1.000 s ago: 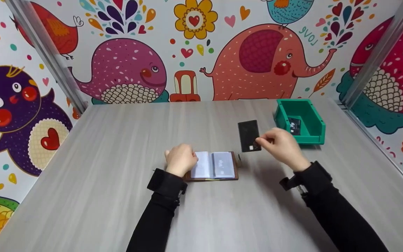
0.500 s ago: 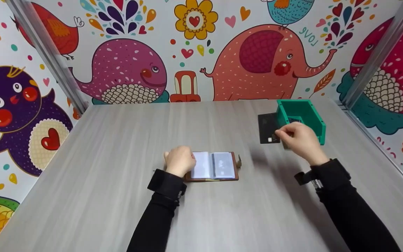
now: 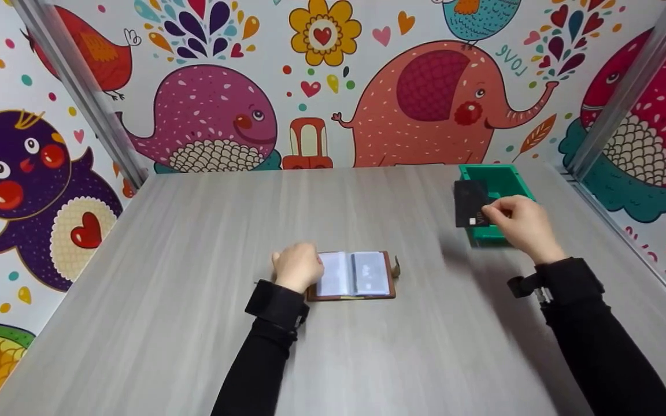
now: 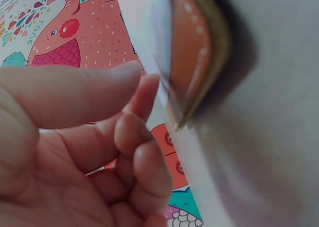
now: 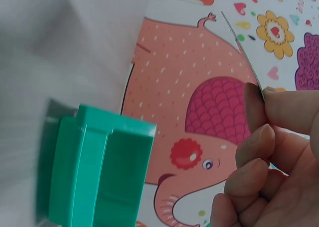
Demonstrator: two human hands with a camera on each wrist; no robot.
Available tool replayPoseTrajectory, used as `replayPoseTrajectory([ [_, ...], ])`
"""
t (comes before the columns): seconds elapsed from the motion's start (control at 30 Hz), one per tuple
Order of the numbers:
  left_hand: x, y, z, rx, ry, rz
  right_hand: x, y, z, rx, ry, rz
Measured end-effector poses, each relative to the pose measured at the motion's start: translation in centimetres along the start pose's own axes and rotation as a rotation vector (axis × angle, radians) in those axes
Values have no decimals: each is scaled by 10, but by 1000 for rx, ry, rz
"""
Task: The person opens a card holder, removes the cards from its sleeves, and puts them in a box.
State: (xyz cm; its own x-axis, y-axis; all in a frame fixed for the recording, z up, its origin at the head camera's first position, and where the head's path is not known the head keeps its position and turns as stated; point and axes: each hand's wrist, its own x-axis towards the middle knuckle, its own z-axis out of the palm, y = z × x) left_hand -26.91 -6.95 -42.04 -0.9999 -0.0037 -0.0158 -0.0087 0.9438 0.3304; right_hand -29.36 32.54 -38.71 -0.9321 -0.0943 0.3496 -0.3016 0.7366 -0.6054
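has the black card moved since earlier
Yes, right: in the head view, the black card went from below the wall elephant's ear to below its cheek.

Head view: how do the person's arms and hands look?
The left sleeve and right sleeve are plain black. The left wristband and right wristband are black too; the right one shows a metallic fitting. Left hand and right hand are gloveless.

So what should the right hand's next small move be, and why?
Probably lower the black VIP card into the green bin: the right hand holds it so it overlaps the bin's left side in the head view, having carried it away from the open card holder.
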Motion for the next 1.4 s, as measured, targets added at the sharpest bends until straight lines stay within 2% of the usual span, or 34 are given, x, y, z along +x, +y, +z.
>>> replayPoseTrajectory([
  [0.07, 0, 0, 1, -1, -1, -4, -6, -25, -11, -14, -14, -4],
  [0.1, 1, 0, 1, 0, -1, -6, -6, -29, -14, -40, -19, 15],
  [0.13, 1, -1, 2, 3, -2, -6, -4, -24, -16, -30, -34, 31],
  [0.2, 1, -1, 3, 8, -2, -7, 3, 4, -12, -41, -22, 89],
  [0.33, 1, -1, 3, 22, -9, -11, 29, 116, 12, -120, 94, 72],
  [0.37, 1, 0, 3, 23, -10, -13, 28, 113, 11, -147, 98, 97],
  [0.43, 1, 0, 3, 24, -10, -14, 23, 96, 3, -155, 84, 84],
  [0.57, 1, 0, 3, 17, -7, -15, 12, 51, -19, -63, -15, 195],
  [0.63, 1, 0, 3, 15, -6, -16, 16, 69, -20, -32, -13, 197],
  [0.67, 1, 0, 3, 15, -6, -17, 16, 71, -21, -25, -7, 198],
  [0.7, 1, 0, 3, 14, -7, -17, 14, 61, -26, -20, -7, 190],
  [0.87, 0, 0, 3, 12, -7, -20, 4, 10, -36, -145, 27, 235],
  [0.93, 1, 0, 3, 14, -7, -22, 2, 1, -38, -191, 26, 261],
  [1.13, 2, 0, 4, 16, -14, -29, 2, 2, -39, -281, 43, 284],
  [1.4, 3, 0, 5, 29, -21, -35, 6, 10, -36, -323, 39, 319],
])
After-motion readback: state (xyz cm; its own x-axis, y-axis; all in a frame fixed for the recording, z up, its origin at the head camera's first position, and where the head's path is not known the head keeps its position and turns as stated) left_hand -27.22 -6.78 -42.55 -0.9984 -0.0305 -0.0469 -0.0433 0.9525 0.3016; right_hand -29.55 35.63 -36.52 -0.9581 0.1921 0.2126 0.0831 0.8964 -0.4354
